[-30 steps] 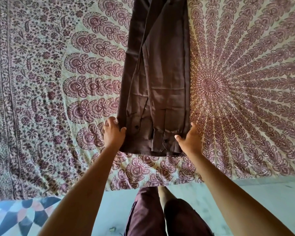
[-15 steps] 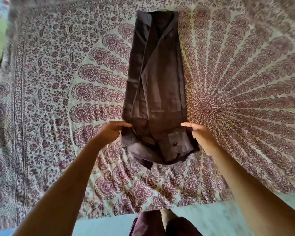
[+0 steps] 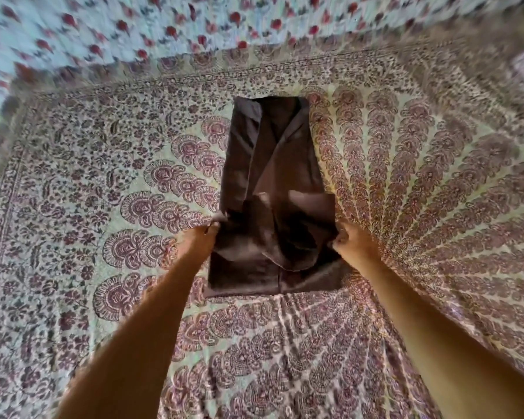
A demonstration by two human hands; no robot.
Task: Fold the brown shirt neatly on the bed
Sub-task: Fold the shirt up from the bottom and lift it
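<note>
The brown shirt (image 3: 273, 164) lies as a long narrow strip on the bed (image 3: 421, 207), its sides folded inward. Its near end is lifted off the sheet and doubled over toward the far end. My left hand (image 3: 198, 241) pinches the lifted cloth at the strip's left edge. At the right edge, my right hand (image 3: 353, 243) grips the same lifted end. The raised fold sags between the two hands, and a flat layer of shirt still rests on the sheet below it. The picture is blurred by motion.
The bed is covered by a cream sheet with maroon mandala and peacock-feather print. Beyond its far edge hangs a pale cloth with red flowers (image 3: 164, 22). Both my bare forearms reach in from the bottom of the view.
Both hands took hold of the shirt's near end, raised it and carried it away from me over the strip. The view has tilted up and now shows the bed's far edge.
</note>
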